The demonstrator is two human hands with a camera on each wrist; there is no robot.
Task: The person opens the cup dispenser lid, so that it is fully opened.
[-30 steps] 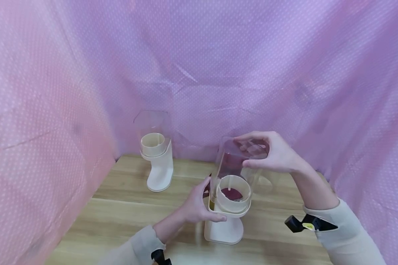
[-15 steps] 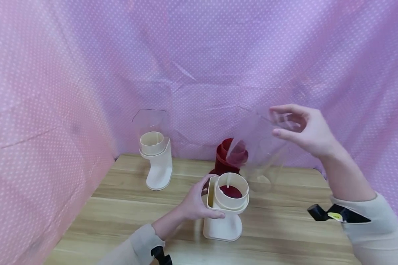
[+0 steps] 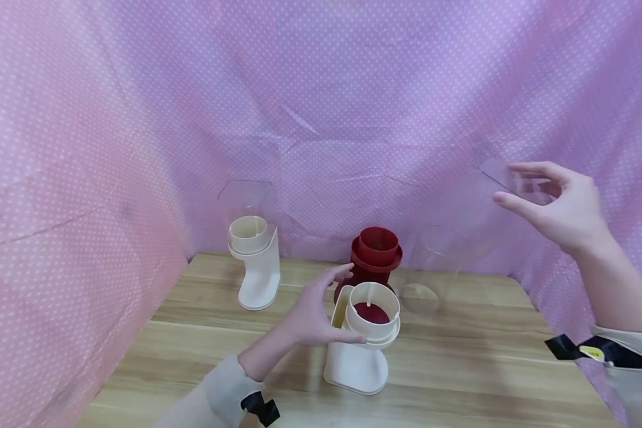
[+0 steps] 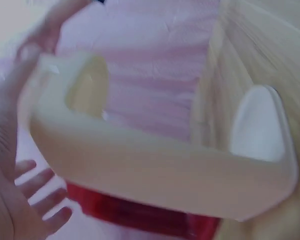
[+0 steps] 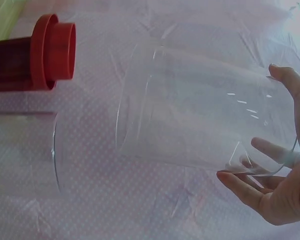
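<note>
In the head view my right hand [image 3: 569, 202] is raised at the right. It grips the rim end of a clear plastic container [image 5: 190, 105], thumb on one side and fingers on the other. My left hand [image 3: 312, 318] is spread beside the ring-shaped top of a cream-white stand [image 3: 358, 368], thumb in front and fingers behind. In the left wrist view its fingers [image 4: 52, 200] stand apart from the stand; thumb contact is hard to tell. Behind this stand is a dark red stand [image 3: 377, 255] with a similar ring top, its lower part partly hidden.
Another white stand [image 3: 262, 273] with a clear container [image 3: 248, 196] on it stands at the back left. Right of the red stand, a second clear container [image 3: 433, 267] stands on the wooden table [image 3: 460, 368]. Pink dotted cloth [image 3: 321, 89] encloses the table.
My right hand has lifted the clear container off the front white stand and carried it right, uncovering the red stand behind. My left hand has loosened from the white stand.
</note>
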